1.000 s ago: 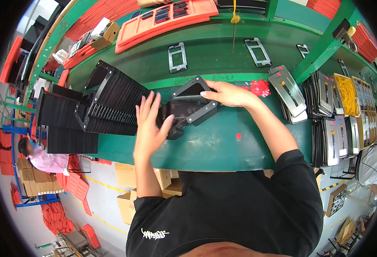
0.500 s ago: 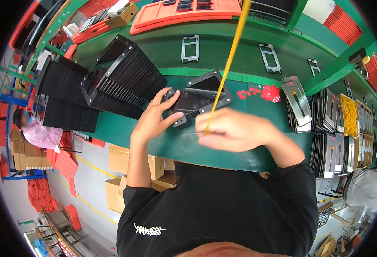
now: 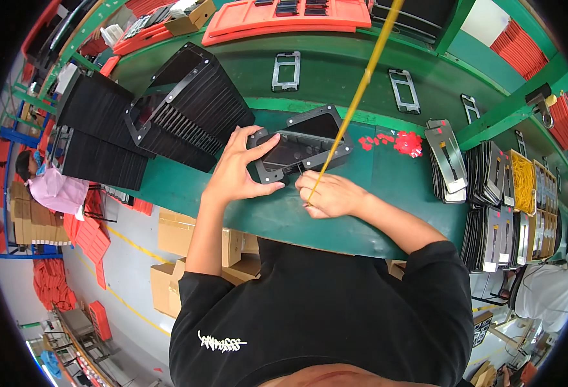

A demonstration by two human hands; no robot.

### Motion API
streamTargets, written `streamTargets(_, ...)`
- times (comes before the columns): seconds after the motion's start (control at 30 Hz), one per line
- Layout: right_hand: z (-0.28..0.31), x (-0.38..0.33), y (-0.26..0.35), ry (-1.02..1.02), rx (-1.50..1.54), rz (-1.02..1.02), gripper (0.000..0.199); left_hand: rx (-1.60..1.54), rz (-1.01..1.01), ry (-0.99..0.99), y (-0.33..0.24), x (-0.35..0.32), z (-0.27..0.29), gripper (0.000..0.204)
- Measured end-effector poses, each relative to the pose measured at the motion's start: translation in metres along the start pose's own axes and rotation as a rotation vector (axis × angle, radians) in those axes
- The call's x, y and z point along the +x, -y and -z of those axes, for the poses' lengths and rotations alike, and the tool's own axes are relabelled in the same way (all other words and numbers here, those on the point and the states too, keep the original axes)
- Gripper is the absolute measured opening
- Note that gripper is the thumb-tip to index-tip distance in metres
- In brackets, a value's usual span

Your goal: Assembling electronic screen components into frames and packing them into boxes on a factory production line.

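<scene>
A black frame (image 3: 319,160) with silver dots at its corners lies on the green bench top, a dark glossy panel (image 3: 290,153) inside it. Another corner of black frame (image 3: 313,115) shows just beyond; whether it is a separate piece I cannot tell. My left hand (image 3: 237,169) grips the frame's left end, fingers over the top and thumb at the near edge. My right hand (image 3: 329,195) is closed round the lower end of a yellow cord (image 3: 361,84) that runs down from above. Its fingertips are beside the frame's near edge, where a thin dark tip shows.
Tall stacks of black frames (image 3: 190,109) stand at the left. Red stickers (image 3: 408,143) lie right of the frame. Farther right are stacked grey panels (image 3: 445,158) and a box of yellow bands (image 3: 523,182). Green posts and a shelf with red trays (image 3: 284,22) border the bench.
My right hand, blurred before, has lowered and moved in against the near edge of the frame. My left thumb has slid to the frame's near side. The yellow cord's upper end has shifted right.
</scene>
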State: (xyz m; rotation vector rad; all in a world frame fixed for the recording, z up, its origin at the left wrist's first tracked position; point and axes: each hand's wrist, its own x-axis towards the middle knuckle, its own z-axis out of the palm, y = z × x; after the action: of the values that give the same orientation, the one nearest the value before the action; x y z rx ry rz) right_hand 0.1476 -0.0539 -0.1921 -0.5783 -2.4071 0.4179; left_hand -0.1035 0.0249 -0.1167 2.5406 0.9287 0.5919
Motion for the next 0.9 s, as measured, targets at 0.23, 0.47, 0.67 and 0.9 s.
streamTargets(0.23, 0.047, 0.047, 0.046, -0.398, 0.585, -0.341, 0.023, -0.053, 0.001, -0.038, -0.001, 0.007, 0.021, 0.085)
streamTargets(0.47, 0.124, 0.033, 0.048, -0.459, 0.663, -0.231, 0.036, 0.33, -0.345, -0.189, -0.044, 0.01, 0.128, 0.076)
streamTargets(0.67, 0.145, 0.039, 0.026, -0.603, 0.615, -0.658, 0.03, 0.278, 0.014, -0.502, 0.032, -0.022, 0.187, 0.08)
streamTargets(0.9, 0.104, 0.032, -0.108, -0.391, 0.363, -0.712, 0.024, 0.014, 0.131, -0.549, 0.082, -0.023, 0.164, 0.081)
